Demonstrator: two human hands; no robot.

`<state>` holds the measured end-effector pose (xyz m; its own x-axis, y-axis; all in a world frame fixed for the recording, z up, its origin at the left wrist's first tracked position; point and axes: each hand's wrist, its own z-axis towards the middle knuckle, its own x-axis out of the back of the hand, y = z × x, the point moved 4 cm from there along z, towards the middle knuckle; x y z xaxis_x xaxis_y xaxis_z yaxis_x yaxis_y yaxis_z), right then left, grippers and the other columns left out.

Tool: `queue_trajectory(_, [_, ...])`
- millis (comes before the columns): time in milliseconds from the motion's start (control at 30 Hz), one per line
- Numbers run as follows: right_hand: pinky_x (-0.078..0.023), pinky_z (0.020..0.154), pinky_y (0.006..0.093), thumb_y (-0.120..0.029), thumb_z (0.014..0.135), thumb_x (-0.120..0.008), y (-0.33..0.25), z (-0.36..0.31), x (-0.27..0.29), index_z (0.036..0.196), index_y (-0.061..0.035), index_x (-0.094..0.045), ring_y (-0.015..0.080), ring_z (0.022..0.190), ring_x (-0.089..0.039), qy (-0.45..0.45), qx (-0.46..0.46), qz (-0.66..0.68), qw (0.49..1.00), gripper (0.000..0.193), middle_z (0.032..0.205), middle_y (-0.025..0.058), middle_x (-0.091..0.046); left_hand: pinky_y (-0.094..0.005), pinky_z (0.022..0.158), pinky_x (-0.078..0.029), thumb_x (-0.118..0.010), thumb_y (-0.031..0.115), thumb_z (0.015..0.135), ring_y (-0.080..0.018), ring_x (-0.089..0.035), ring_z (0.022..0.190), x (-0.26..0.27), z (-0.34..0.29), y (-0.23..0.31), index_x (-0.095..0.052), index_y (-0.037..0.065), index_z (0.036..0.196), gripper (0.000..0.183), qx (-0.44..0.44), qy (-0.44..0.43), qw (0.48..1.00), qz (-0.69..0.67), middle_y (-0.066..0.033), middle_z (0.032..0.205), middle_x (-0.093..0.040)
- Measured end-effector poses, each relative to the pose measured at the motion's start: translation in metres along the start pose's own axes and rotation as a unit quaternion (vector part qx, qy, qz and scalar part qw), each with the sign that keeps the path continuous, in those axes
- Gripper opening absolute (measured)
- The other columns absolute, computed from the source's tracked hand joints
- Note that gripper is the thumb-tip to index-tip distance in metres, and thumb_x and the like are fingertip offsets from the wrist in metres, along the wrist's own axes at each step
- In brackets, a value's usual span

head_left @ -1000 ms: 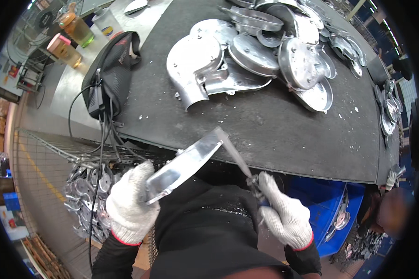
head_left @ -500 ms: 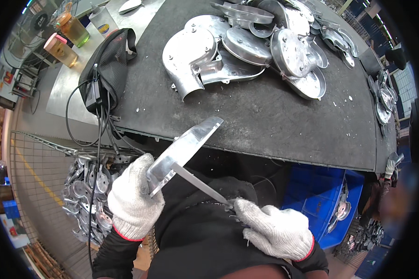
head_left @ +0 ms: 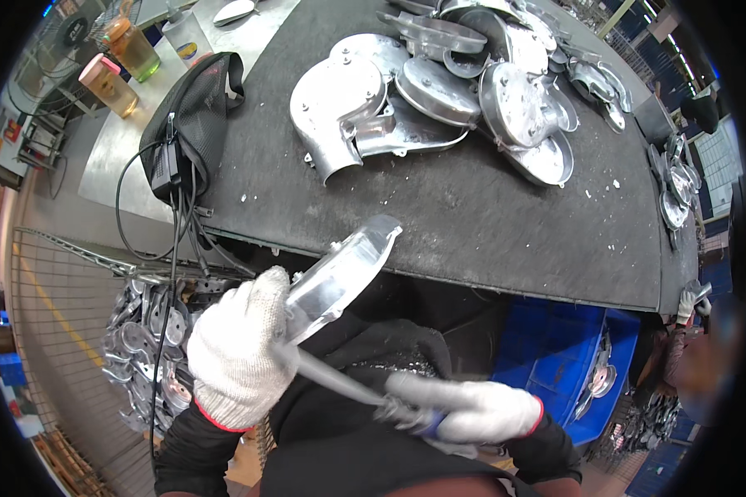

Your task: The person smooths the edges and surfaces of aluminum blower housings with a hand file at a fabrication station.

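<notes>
Left hand (head_left: 239, 358) fingers wrapping flat cast metal plate (head_left: 340, 277), tilting it off desk (head_left: 489, 215) edge at frame centre so rim is facing file. Right hand (head_left: 472, 412), blurry, fingers clenching file (head_left: 340, 381) handle, tip touching plate underside. More castings (head_left: 439, 91) piling up top.

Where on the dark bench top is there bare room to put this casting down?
The near half of the dark bench top is bare, from the black pouch on the left across to the right edge, below the pile of cast housings. The far side is crowded, and more castings line the right rim.
</notes>
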<state>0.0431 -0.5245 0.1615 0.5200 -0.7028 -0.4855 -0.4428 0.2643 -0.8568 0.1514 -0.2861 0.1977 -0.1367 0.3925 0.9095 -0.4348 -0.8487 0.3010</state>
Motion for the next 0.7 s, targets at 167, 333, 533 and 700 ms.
queue_trajectory(167, [-0.061, 0.071, 0.0357, -0.027, 0.084, -0.079, -0.056, -0.013, -0.014, 0.146, -0.0026, -0.056, 0.0273, 0.085, -0.076, 0.130, -0.021, -0.549, 0.826, 0.071, 0.118, 0.0155, -0.073, -0.0448, 0.070, -0.057, -0.073, 0.003, 0.081, -0.0353, -0.072, 0.078, 0.009, 0.019, 0.010, -0.068, 0.005, 0.118, 0.037, -0.010, -0.030, 0.999, 0.039, -0.0148, 0.092, -0.073])
queue_trajectory(333, [-0.059, 0.065, 0.0374, -0.024, 0.078, -0.076, -0.081, -0.018, -0.014, 0.140, -0.0042, -0.061, 0.0280, 0.076, -0.073, 0.242, -0.053, -0.678, 0.692, 0.067, 0.096, 0.0091, -0.075, -0.0412, 0.064, -0.051, -0.076, 0.014, 0.075, -0.0257, -0.066, 0.074, 0.012, 0.030, 0.022, -0.061, 0.005, 0.121, 0.049, -0.052, -0.043, 0.993, 0.092, -0.0060, 0.084, -0.062])
queue_trajectory(533, [-0.059, 0.083, 0.0314, -0.021, 0.102, -0.061, -0.057, -0.026, 0.012, 0.164, -0.0088, -0.029, 0.0217, 0.088, -0.075, 0.151, -0.181, -0.325, 0.916, 0.071, 0.122, 0.0141, -0.072, -0.0401, 0.062, -0.051, -0.074, 0.012, 0.075, -0.0235, -0.066, 0.073, 0.014, 0.036, 0.027, -0.060, 0.007, 0.115, 0.042, -0.057, -0.041, 0.992, 0.103, -0.0044, 0.082, -0.061])
queue_trajectory(700, [-0.056, 0.078, 0.0275, -0.016, 0.100, -0.063, -0.063, -0.018, -0.004, 0.164, -0.0091, -0.031, 0.0159, 0.088, -0.069, 0.103, -0.050, -0.452, 0.885, 0.071, 0.130, 0.0122, -0.069, -0.0390, 0.061, -0.051, -0.073, 0.014, 0.078, -0.0230, -0.066, 0.071, 0.009, 0.044, 0.027, -0.060, 0.007, 0.112, 0.037, -0.056, -0.055, 0.993, 0.090, -0.0036, 0.079, -0.061])
